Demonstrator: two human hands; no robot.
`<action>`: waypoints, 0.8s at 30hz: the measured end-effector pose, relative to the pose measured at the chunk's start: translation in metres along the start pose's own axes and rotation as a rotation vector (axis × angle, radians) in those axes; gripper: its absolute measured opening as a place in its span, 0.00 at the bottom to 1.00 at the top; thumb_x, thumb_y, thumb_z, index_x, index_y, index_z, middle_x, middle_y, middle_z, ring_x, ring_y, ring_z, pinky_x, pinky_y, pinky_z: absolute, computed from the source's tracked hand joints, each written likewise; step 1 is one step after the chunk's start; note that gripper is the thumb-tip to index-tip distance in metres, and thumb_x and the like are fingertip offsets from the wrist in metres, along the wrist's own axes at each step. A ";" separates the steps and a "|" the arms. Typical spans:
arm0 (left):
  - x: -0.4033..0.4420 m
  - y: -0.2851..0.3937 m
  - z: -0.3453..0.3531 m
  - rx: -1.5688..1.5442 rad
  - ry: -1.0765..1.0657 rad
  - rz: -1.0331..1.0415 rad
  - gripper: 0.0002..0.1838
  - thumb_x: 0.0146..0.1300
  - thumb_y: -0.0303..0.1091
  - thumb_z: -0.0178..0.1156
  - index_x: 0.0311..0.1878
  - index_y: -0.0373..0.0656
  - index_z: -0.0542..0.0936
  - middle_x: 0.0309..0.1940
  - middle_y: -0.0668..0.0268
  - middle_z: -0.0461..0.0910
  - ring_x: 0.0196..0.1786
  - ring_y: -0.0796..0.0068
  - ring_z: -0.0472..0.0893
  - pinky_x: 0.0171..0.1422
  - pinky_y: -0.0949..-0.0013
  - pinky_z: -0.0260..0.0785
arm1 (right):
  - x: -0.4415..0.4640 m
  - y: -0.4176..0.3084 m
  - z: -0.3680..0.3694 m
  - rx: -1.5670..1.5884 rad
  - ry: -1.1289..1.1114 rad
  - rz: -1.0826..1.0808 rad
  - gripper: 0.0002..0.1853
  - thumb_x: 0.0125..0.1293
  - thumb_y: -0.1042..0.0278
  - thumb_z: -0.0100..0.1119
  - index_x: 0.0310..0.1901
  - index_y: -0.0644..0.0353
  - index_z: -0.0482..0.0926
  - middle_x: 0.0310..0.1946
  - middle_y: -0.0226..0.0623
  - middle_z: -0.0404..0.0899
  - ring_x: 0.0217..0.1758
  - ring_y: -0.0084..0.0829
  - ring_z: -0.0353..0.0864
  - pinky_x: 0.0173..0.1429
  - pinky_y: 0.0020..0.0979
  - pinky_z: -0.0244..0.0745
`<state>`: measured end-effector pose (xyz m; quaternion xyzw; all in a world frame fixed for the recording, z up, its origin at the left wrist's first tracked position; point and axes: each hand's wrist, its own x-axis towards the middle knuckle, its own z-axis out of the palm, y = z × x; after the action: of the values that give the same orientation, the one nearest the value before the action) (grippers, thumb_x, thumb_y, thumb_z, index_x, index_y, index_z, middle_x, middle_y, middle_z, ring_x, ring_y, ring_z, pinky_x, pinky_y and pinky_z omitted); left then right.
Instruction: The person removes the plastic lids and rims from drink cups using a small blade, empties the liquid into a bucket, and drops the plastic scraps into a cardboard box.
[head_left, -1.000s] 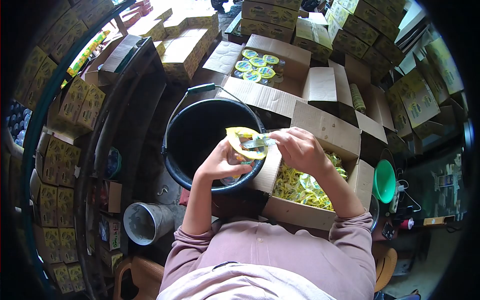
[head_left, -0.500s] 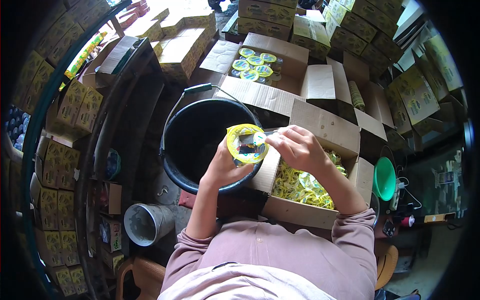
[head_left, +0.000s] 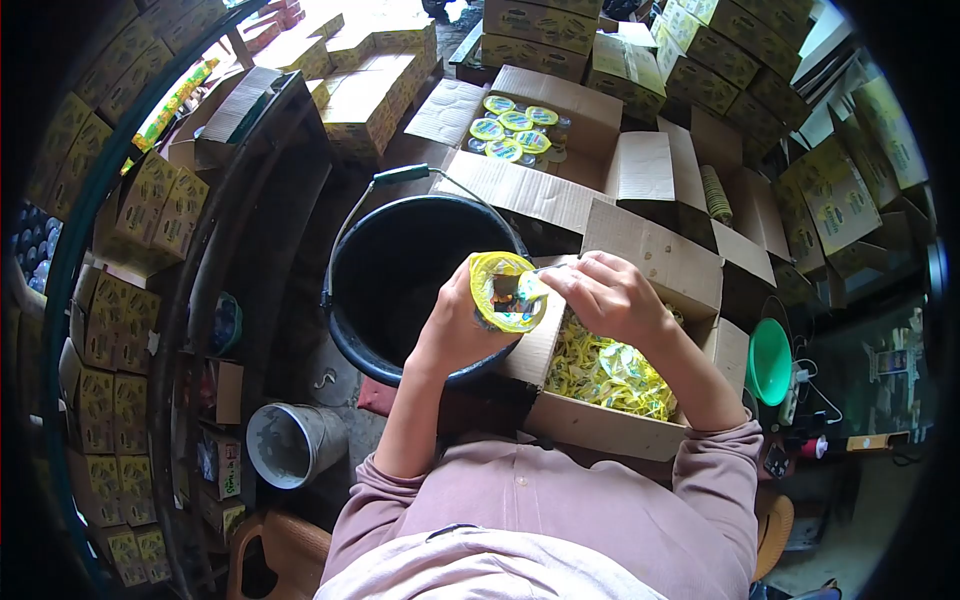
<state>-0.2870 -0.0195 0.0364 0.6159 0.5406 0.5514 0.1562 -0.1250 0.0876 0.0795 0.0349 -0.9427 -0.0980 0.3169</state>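
My left hand (head_left: 450,335) is wrapped around a plastic cup (head_left: 484,295) with a yellow printed film lid, its top tilted toward me. A squarish opening in the lid shows a dark inside. At the opening's right side, a loose lid flap (head_left: 530,287) stands up. My right hand (head_left: 612,295) is closed in a pinch beside it, on a thin grey blade-like tool (head_left: 550,268) mostly hidden by the fingers. Beneath the cup is a large black bucket (head_left: 345,335) with a raised handle. Yellow film scraps (head_left: 610,372) fill a cardboard box (head_left: 600,425) under my right hand.
Several lidded cups (head_left: 515,122) stand in an open carton (head_left: 585,95) ahead. Another carton holds a stack of nested cups (head_left: 715,195). A green bowl (head_left: 769,360) is at right, a grey bucket (head_left: 325,445) at lower left. Printed cartons (head_left: 110,400) line the left shelves.
My left hand and the cup have shifted slightly right, with the cup turned a little. The lid flap now stands farther out at the right rim. My right hand stays pinched close by.
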 end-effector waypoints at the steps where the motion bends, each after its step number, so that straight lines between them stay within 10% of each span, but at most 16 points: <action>1: 0.000 0.000 0.000 0.006 -0.016 0.012 0.22 0.38 0.28 0.69 0.40 0.36 0.74 0.34 0.58 0.75 0.38 0.63 0.77 0.43 0.69 0.70 | 0.000 -0.001 0.000 0.006 0.003 0.002 0.15 0.48 0.76 0.59 0.41 0.64 0.74 0.21 0.31 0.72 0.25 0.25 0.76 0.33 0.26 0.75; 24: 0.000 -0.001 -0.015 -0.284 -0.376 -0.148 0.21 0.40 0.30 0.68 0.40 0.34 0.74 0.32 0.62 0.77 0.34 0.79 0.76 0.41 0.75 0.70 | -0.009 -0.003 -0.008 0.024 -0.013 0.032 0.21 0.47 0.75 0.56 0.46 0.65 0.73 0.22 0.29 0.72 0.26 0.24 0.76 0.34 0.25 0.75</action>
<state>-0.3004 -0.0253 0.0411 0.6381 0.4629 0.4847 0.3790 -0.1129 0.0844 0.0798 0.0228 -0.9463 -0.0818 0.3118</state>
